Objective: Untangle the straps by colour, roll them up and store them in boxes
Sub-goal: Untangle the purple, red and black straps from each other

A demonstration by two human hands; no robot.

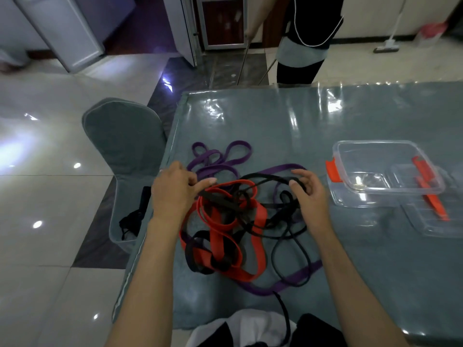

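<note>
Tangle of straps lay on the table (350,116) btwn and below both hands. L hand (175,190) sat at the tangle's upper-left edge, thumb stretched right toward the red strap (260,214), fingers curled down onto the pile; can't tell exactly which strap it gripped, tho a black strap piece (220,200) ran out from just under the thumb. R hand (309,194) was at the upper-right edge, fingers curled round a thin black strap loop (265,177) that arced over toward the L hand.

Purple strap (220,159) looped beyond the L hand, w/ another run passing behind the R hand's fingers and a lower stretch curving near the forearms. Red strap folded in wide bands btwn the wrists, crossed by black strap runs. One black end hung off the near table edge toward the person's lap.

Clear plastic box (385,171) w/ orange clips stood just right of the R hand, apart from the tangle; its clear lid (431,221) lay partly under it on the far-right side.

Left of the L hand, a grey-covered chair (125,136) stood beside the table. Another person (305,46) stood past the table's far edge.
</note>
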